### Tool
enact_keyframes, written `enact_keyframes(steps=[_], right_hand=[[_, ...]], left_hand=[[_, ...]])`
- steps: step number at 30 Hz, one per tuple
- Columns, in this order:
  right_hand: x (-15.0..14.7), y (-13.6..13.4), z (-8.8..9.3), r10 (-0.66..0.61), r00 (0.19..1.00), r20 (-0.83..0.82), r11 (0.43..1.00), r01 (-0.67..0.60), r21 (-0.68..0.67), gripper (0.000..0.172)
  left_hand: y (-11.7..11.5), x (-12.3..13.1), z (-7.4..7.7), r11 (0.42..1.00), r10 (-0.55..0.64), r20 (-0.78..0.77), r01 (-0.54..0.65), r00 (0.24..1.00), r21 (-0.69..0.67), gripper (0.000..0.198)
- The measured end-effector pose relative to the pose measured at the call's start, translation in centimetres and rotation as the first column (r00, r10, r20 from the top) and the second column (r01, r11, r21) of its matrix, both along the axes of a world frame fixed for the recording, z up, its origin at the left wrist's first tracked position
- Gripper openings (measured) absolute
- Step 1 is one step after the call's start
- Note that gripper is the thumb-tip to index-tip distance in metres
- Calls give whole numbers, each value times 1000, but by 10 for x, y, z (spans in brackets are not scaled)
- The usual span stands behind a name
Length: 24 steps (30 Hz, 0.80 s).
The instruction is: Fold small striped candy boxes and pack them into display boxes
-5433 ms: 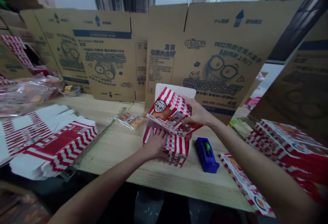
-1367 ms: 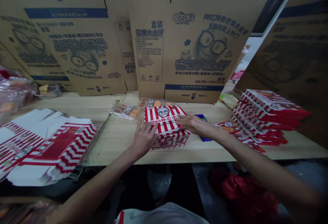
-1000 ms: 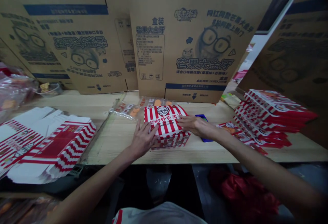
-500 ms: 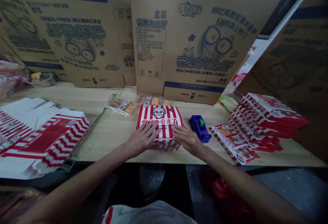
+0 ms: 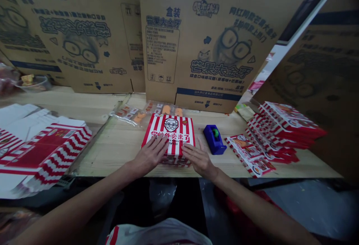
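Observation:
A red-and-white striped box (image 5: 171, 125) with a bearded face printed on its lid stands closed near the table's front edge. My left hand (image 5: 148, 154) lies flat on the lid's front left part, fingers stretched out. On the front right of the lid rests my right hand (image 5: 199, 158), its fingers extended and its thumb raised. Just right of the box is a blue tape dispenser (image 5: 214, 139) with a green roll. Clear packets with orange pieces (image 5: 137, 115) lie behind the box.
Flat striped cartons (image 5: 47, 147) are piled at the left. Folded striped cartons (image 5: 291, 123) form a stack at the right, with a flat one (image 5: 249, 154) before it. Large brown cardboard boxes (image 5: 207, 43) stand along the back. A clear tub (image 5: 35, 83) sits at the back left.
The view has shifted slightly. My right hand's thumb and fingers have spread apart a little near the lid's right edge. Both hands remain on the box.

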State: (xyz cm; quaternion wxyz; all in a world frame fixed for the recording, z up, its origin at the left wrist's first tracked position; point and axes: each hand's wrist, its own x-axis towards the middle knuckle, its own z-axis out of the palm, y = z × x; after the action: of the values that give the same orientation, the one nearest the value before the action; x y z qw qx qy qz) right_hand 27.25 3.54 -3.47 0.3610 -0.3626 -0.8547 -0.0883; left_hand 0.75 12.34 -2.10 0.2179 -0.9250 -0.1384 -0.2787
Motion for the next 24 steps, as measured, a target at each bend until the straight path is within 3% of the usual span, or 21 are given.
enact_keyframes(steps=[5,8,11,13,15,17,18,21,24], right_hand=[[-5,24,-9,-29,986,-166,999,22,-42,37],[-17,36,-10,-110,943,-314,993,90,-77,31],[-16,32,-6,-236,869,-435,970,187,-154,25],[4,21,-4,-396,736,-549,918,342,-204,32],[39,5,-3,-582,513,-630,795,523,-309,35],[78,-9,-4,-714,322,-621,662,598,-452,38],[96,-14,-6,-753,282,-595,626,587,-513,40],[127,-17,-14,-786,325,-526,617,468,-633,43],[130,-9,-21,-781,366,-506,621,365,-693,45]], left_hand=[[20,10,-9,1000,-8,80,6,997,25,30],[35,16,-13,1000,16,126,-13,992,-26,29],[42,15,-18,999,7,135,-2,991,-37,30],[45,11,-21,1000,-3,126,6,992,-22,31],[48,9,-24,1000,-19,123,20,992,-5,33],[50,8,-25,1000,-28,136,26,990,18,33],[50,9,-24,999,-26,144,22,989,29,33],[43,14,-18,998,-22,162,11,987,66,29],[32,19,-11,997,30,148,-40,989,68,26]])
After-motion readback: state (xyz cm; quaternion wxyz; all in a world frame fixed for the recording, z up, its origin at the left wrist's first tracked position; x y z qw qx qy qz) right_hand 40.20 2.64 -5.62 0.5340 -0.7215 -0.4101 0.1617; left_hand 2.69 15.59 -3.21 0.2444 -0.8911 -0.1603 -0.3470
